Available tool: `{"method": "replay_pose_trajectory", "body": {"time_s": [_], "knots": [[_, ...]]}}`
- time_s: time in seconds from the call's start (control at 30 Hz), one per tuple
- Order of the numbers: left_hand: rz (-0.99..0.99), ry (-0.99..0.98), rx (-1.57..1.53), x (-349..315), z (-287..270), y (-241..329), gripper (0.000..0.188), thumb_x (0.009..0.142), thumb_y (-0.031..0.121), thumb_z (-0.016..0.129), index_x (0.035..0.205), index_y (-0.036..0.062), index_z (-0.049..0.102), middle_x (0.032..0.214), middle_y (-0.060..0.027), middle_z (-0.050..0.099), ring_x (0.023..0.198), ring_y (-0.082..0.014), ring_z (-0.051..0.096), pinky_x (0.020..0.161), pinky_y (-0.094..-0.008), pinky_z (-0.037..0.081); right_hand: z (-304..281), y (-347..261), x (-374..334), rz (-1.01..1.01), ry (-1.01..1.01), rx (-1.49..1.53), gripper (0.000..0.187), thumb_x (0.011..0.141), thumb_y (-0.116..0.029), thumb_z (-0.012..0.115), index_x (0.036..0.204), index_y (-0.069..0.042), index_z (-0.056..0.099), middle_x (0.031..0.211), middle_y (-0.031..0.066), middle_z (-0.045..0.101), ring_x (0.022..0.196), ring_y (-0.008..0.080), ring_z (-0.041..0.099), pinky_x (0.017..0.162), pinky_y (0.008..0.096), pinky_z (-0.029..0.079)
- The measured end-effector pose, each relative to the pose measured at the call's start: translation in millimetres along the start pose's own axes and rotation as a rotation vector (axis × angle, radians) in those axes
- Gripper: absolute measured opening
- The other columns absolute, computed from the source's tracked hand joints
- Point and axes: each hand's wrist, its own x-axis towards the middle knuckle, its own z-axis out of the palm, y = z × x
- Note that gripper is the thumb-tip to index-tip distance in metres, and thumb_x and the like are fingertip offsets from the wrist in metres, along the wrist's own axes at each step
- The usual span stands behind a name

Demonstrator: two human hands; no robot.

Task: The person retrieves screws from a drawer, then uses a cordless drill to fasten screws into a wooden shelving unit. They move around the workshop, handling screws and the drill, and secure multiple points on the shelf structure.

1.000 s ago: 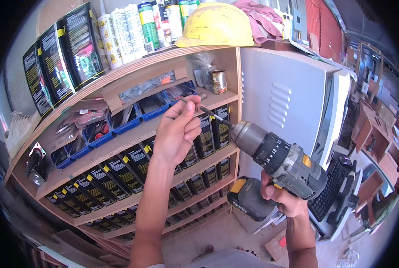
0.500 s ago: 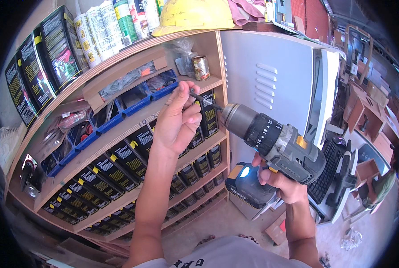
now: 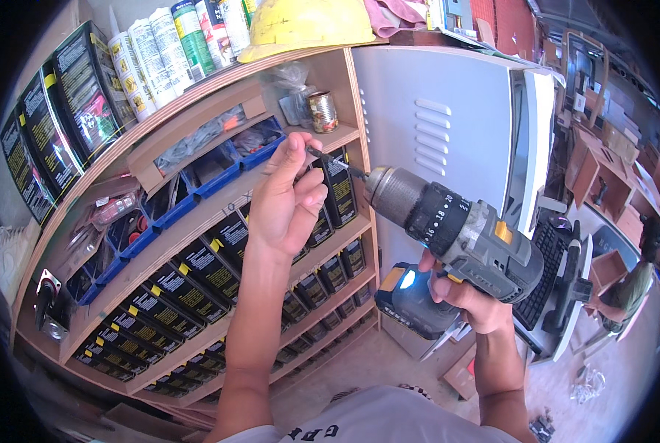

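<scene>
My right hand [image 3: 466, 299] is wrapped round the handle of a grey and black cordless drill [image 3: 485, 240], with its forefinger by the trigger. The drill's chuck points to the upper left, and its battery [image 3: 416, 299] hangs below with a lit lamp. A thin drill bit [image 3: 339, 164], partly dark and partly silvery, sticks out of the chuck. At the bit's far tip, my left hand [image 3: 291, 199] is closed, thumb and forefinger pinched on the dark end. The other fingers of that hand are curled loosely, and the exact tip is hidden by them.
Behind my left hand stands a wooden shelf unit [image 3: 219, 203] with blue bins [image 3: 212, 168], black boxes [image 3: 171, 299] and a tin can [image 3: 322, 111]. A yellow hard hat [image 3: 300, 29] and sealant tubes [image 3: 160, 55] top it. To the right are a grey vented cabinet [image 3: 463, 111] and a keyboard [image 3: 548, 269].
The view has shifted slightly, so the shelf and hard hat sit a little further left. My left hand moved a little left and stays pinched at the bit; my right still grips the drill.
</scene>
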Motion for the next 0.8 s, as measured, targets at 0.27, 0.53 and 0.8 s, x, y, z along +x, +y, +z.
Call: {"method": "replay_pose_trajectory", "body": {"time_s": [0.27,0.53,0.8], "knots": [[0.074,0.047,0.019,10,10,-6,0.022,0.11,0.031,0.061,0.118,0.0108,0.065,0.105,0.0023,0.057,0.059,-0.003,0.034,0.053,-0.0186,0.036,9,-8,10,-0.001,0.043,0.031,0.04,0.073,-0.007,0.073,0.111,0.004,0.068,0.096,0.011,0.07,0.069,0.015,0.062,0.064,0.0301,0.051],[0.011,-0.031,-0.13,83,11,-13,0.027,0.108,0.032,0.064,0.124,0.0101,0.064,0.107,0.0027,0.062,0.059,-0.004,0.033,0.06,-0.02,0.037,15,-33,54,-0.082,0.095,-0.148,0.037,0.078,-0.006,0.066,0.113,0.004,0.068,0.101,0.0121,0.069,0.069,0.0135,0.059,0.067,0.0296,0.05],[0.008,-0.155,-0.17,140,12,-9,0.024,0.109,0.03,0.061,0.125,0.0127,0.065,0.121,0.0016,0.065,0.06,-0.0058,0.032,0.063,-0.0215,0.039,18,-57,109,-0.119,0.154,-0.201,0.026,0.082,-0.002,0.07,0.108,0.002,0.071,0.098,0.0078,0.073,0.069,0.0134,0.06,0.065,0.0303,0.049]]}}
